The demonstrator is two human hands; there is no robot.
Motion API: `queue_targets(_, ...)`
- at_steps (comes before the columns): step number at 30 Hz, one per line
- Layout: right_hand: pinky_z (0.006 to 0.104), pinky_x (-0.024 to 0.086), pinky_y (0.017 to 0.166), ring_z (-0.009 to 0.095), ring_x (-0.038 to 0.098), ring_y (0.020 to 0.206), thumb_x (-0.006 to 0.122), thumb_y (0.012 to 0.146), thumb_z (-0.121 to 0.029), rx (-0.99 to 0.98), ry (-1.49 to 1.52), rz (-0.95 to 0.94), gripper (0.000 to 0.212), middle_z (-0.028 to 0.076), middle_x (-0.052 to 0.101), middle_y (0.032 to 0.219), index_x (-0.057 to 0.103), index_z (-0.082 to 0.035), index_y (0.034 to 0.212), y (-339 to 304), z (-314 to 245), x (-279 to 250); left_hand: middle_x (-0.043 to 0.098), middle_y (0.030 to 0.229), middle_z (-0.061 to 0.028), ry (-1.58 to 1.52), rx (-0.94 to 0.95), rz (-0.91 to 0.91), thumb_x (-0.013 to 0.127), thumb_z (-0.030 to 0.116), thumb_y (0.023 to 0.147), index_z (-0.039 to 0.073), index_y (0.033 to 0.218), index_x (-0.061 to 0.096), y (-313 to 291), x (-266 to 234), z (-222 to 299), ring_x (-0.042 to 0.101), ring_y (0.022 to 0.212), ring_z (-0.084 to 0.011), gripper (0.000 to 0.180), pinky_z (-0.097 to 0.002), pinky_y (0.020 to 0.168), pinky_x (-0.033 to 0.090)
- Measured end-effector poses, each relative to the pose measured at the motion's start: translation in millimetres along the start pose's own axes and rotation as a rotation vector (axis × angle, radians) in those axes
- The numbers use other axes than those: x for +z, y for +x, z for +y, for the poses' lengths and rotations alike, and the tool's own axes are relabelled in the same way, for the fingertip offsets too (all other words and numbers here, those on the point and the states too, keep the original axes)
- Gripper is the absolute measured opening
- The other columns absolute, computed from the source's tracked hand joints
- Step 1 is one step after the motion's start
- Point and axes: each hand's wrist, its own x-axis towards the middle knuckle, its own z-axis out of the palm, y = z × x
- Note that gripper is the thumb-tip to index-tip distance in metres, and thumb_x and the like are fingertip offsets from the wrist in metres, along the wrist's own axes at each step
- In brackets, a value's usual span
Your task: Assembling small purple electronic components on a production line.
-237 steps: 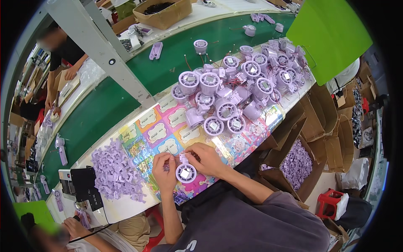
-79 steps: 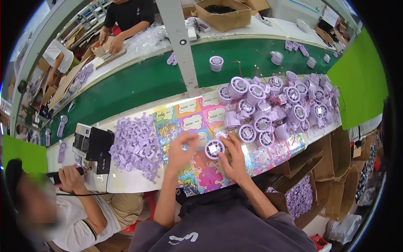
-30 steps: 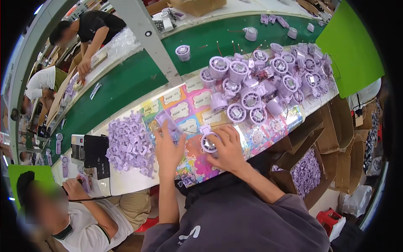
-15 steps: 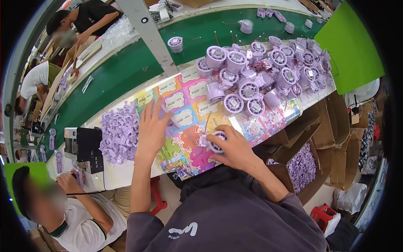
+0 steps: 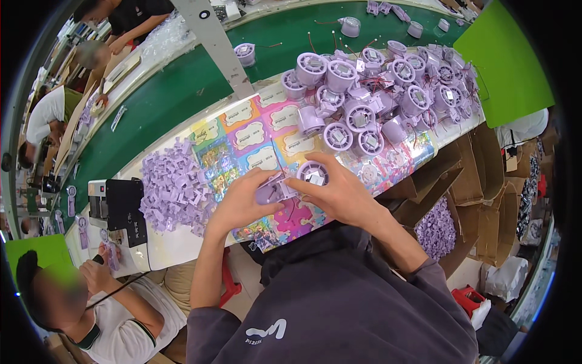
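Observation:
My right hand [image 5: 347,195] is closed around a round lilac fan housing [image 5: 314,175] with a slatted ring and a pale square in its middle. My left hand [image 5: 244,205] grips a lilac plastic piece [image 5: 267,193] between thumb and fingers. Both parts meet just above a colourful printed sheet [image 5: 250,136], the right index finger and thumb reaching to the join. A thin dark wire hangs below it. My fingers hide much of both parts.
Lilac fan housings with red wires [image 5: 397,91] are heaped at the far right. Small lilac parts [image 5: 174,185] lie left, beside a black device [image 5: 126,212]. A metal post [image 5: 219,45] crosses the green belt [image 5: 173,106]. A co-worker [image 5: 124,303] sits lower left; cardboard boxes [image 5: 479,206] stand right.
My left hand, earlier spread over the sheet, has come right and nearer with the lilac piece, up against the housing. The right hand has lifted and turned the housing. The view has shifted slightly.

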Motion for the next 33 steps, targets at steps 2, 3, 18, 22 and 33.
queue_targets(2, 0.0431, 0.054, 0.09, 0.039, 0.057, 0.117, 0.08, 0.077, -0.012, -0.027, -0.039, 0.003, 0.058, 0.021, 0.051, 0.133, 0.064, -0.029, 0.131, 2.0, 1.1, 2.4, 0.067, 0.12, -0.0189, -0.052, -0.059, -0.101, 0.085, 0.022, 0.071, 0.002, 0.129, 0.062, 2.2, -3.5, 3.2, 0.065, 0.11, -0.0339, 0.065, -0.0381, 0.096, 0.05)
queue_targets(3, 0.0438, 0.053, 0.092, 0.039, 0.057, 0.118, 0.078, 0.075, -0.009, -0.063, -0.054, 0.013, 0.06, 0.02, 0.053, 0.132, 0.063, -0.023, 0.131, 4.0, 0.9, 1.8, 0.067, 0.12, -0.0189, -0.054, -0.061, -0.101, 0.085, 0.022, 0.071, 0.002, 0.129, 0.062, 1.6, -2.7, 2.3, 0.065, 0.11, -0.0339, 0.065, -0.0381, 0.096, 0.05)
queue_targets(18, 0.0421, 0.054, 0.093, 0.035, 0.059, 0.118, 0.075, 0.068, -0.002, -0.148, 0.006, 0.065, 0.061, 0.013, 0.056, 0.136, 0.062, -0.01, 0.127, 8.5, -3.0, -6.3, 0.071, 0.112, -0.0146, -0.46, -0.171, -0.138, 0.08, 0.016, 0.085, -0.004, 0.139, 0.055, -3.4, 3.1, 5.4, 0.066, 0.098, -0.0144, 0.063, -0.0297, 0.089, 0.052)
queue_targets(22, 0.0428, 0.055, 0.09, 0.036, 0.059, 0.117, 0.077, 0.06, 0.0, -0.182, -0.021, 0.11, 0.067, 0.012, 0.056, 0.136, 0.064, -0.01, 0.125, 7.3, -1.0, -4.2, 0.072, 0.11, -0.0135, -0.444, -0.139, -0.083, 0.077, 0.012, 0.087, -0.004, 0.137, 0.057, -5.0, 8.3, 4.4, 0.065, 0.096, -0.0124, 0.056, -0.0274, 0.087, 0.052)
queue_targets(33, 0.0438, 0.053, 0.095, 0.035, 0.058, 0.121, 0.072, 0.066, 0.0, -0.214, 0.064, 0.121, 0.062, 0.014, 0.056, 0.135, 0.063, -0.009, 0.127, 19.2, -4.8, -3.4, 0.072, 0.113, -0.01, -0.635, -0.092, 0.049, 0.078, 0.006, 0.085, -0.003, 0.133, 0.062, -16.8, 7.7, 3.5, 0.064, 0.102, -0.0109, 0.052, -0.0279, 0.092, 0.051)
